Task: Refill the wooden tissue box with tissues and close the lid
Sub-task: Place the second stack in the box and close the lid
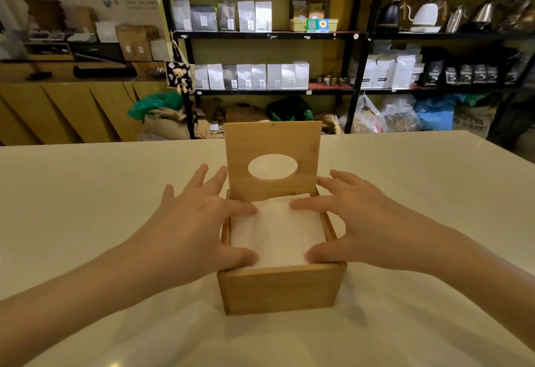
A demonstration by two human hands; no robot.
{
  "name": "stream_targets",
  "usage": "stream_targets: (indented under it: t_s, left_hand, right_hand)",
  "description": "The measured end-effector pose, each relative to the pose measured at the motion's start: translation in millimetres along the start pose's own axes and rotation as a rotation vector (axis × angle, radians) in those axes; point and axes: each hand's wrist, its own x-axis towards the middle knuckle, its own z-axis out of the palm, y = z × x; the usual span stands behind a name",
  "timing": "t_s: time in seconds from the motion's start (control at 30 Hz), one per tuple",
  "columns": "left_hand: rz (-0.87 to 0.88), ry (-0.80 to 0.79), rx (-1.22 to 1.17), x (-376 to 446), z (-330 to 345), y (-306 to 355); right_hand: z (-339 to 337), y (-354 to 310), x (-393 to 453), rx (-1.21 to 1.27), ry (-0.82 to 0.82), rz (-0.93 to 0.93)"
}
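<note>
A square wooden tissue box (279, 290) stands on the white table in front of me. Its hinged lid (304, 143), with an oval hole, stands upright at the box's far side. A stack of white tissues (278, 229) fills the box up to the rim. My left hand (191, 222) lies over the box's left edge, with its index fingertip and thumb pressing on the tissues. My right hand (359, 222) mirrors it on the right edge, index finger and thumb touching the stack. The fingers of both hands are spread and nearly straight.
The white table (101, 193) stretches out on all sides of the box. Beyond its far edge stand black shelves (269, 35) with coffee bags and kettles, sacks and plastic bags on the floor, and a wooden counter (72, 97) at the left.
</note>
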Motion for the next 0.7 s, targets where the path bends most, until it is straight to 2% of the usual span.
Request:
stream_targets:
  t_s: [0.2,0.4,0.53,0.7]
  left_hand:
    - [0.007,-0.054,0.092,2.8,-0.9,1.9]
    - [-0.008,-0.196,-0.063,9.0,-6.5,3.1]
    - [0.041,-0.279,-0.029,15.4,-9.5,4.1]
    - [0.073,-0.268,-0.049,21.3,-9.7,6.6]
  right_hand:
    - [-8.7,-1.2,3.7,-0.088,-0.056,-0.018]
    - [-16.3,-6.2,12.0,-0.147,-0.163,0.049]
    - [-18.8,-6.8,19.7,-0.134,-0.237,0.090]
    - [-15.6,-10.2,28.0,-0.155,-0.265,0.097]
